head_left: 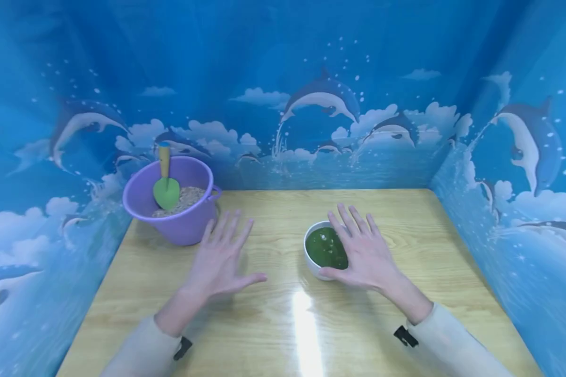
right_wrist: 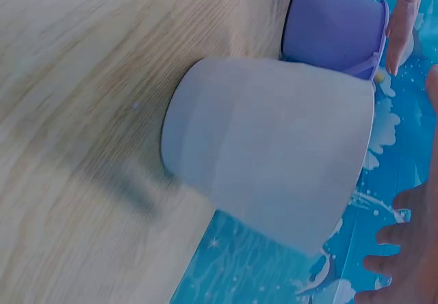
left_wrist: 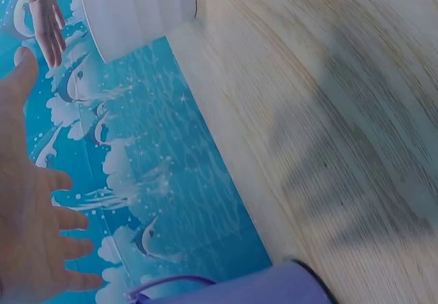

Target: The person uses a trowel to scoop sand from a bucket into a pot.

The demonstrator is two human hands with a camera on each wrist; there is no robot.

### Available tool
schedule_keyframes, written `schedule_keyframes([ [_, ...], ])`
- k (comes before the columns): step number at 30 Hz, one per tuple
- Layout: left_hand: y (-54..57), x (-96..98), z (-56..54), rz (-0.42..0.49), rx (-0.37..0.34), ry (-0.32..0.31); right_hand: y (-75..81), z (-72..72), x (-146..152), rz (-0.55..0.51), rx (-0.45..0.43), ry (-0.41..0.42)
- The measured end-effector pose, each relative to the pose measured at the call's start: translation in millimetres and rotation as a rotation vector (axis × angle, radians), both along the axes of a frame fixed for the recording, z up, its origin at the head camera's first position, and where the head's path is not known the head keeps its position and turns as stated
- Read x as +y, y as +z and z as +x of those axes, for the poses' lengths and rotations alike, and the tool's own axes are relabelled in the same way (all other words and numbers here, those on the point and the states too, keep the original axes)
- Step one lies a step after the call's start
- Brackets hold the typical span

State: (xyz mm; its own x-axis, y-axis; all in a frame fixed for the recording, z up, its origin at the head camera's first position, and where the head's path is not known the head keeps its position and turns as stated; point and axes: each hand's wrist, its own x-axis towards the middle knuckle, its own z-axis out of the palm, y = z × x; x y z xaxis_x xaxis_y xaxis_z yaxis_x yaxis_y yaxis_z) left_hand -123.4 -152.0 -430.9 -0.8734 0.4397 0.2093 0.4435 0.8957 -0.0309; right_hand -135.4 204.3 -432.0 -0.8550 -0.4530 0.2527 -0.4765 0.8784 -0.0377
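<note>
In the head view my left hand (head_left: 221, 262) is held over the table with its fingers spread, just right of a purple bucket (head_left: 184, 225). Grey-brown grit (head_left: 188, 199) lies in the bucket, and a green trowel (head_left: 166, 192) with a wooden handle leans inside it. My right hand (head_left: 365, 254), fingers also spread, is over the right side of a white pot (head_left: 313, 268) and hides part of its rim. Dark green stuff (head_left: 325, 248) with small pale specks shows in the pot. In the right wrist view the pot's smooth wall (right_wrist: 267, 146) stands below the hand. Neither hand holds anything.
A light wooden table (head_left: 273, 314) carries everything, with a bright light reflection at its front middle. Blue curtains (head_left: 264, 63) printed with dolphins and clouds enclose the back and both sides. Each wrist wears a dark strap (head_left: 405, 336) at the sleeve.
</note>
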Motion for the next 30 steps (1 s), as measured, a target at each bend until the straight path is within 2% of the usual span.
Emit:
schedule_keyframes([
  [13,15.1,-31.4,3.6,0.016,-0.019,0.05,6.1,-15.7,-43,0.031,-0.049,0.086],
  [17,16.9,-43.1,3.2,0.036,0.016,0.039,6.3,-18.5,-55,0.041,-0.069,0.104],
  [21,18.0,-55.8,-0.2,0.017,0.065,0.025,6.1,-21.7,-69,0.018,-0.072,0.139],
  [30,16.4,-83.8,-1.8,0.012,0.087,0.055,2.5,-29.5,-105,0.032,-0.053,0.203],
])
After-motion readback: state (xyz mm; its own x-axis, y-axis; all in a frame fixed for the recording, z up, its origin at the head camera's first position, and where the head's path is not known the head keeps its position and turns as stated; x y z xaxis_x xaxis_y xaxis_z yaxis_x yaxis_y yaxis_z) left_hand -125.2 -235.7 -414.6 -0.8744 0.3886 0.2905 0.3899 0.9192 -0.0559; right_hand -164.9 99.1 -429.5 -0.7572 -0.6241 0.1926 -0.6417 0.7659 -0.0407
